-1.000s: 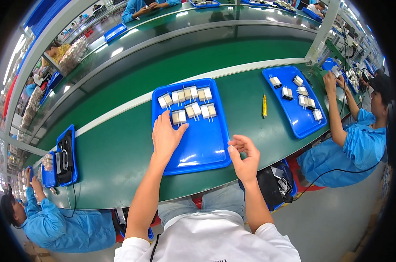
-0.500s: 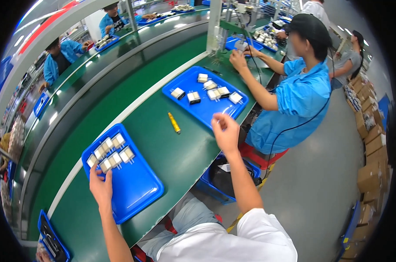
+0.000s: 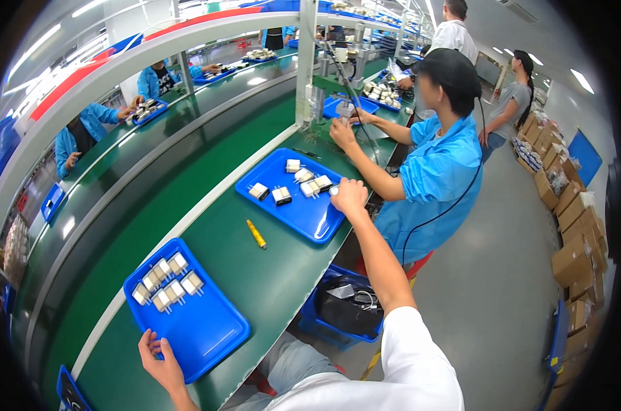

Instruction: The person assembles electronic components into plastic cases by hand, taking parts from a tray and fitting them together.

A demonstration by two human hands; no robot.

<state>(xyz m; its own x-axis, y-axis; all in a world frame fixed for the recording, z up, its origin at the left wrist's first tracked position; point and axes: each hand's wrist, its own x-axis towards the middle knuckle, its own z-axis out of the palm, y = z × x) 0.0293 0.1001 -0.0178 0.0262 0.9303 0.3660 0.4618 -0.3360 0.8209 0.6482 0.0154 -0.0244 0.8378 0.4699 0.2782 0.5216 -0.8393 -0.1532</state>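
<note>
My right hand (image 3: 351, 197) is closed on a small white plug-in charger (image 3: 334, 191) at the right edge of the far blue tray (image 3: 293, 218). Its fingers hide most of that charger. Several other white chargers (image 3: 282, 196) with metal prongs lie loosely in this tray. By the left rim of the near blue tray (image 3: 211, 335), my left hand (image 3: 161, 359) is open, fingers apart and slightly curled, holding nothing. Chargers (image 3: 168, 274) stand grouped in two rows at that tray's far end.
A yellow pen-like tool (image 3: 256, 234) lies between the trays on the green bench. To my right sits a co-worker (image 3: 430, 157) in blue, hands at a bench fixture. A blue bin (image 3: 341, 305) with a cable stands below the bench edge. Cardboard boxes (image 3: 574, 257) line the right side.
My right hand has reached to the far tray and closed on a charger there. My left hand has drawn back from the grouped chargers toward the near tray's left rim. The view has shifted.
</note>
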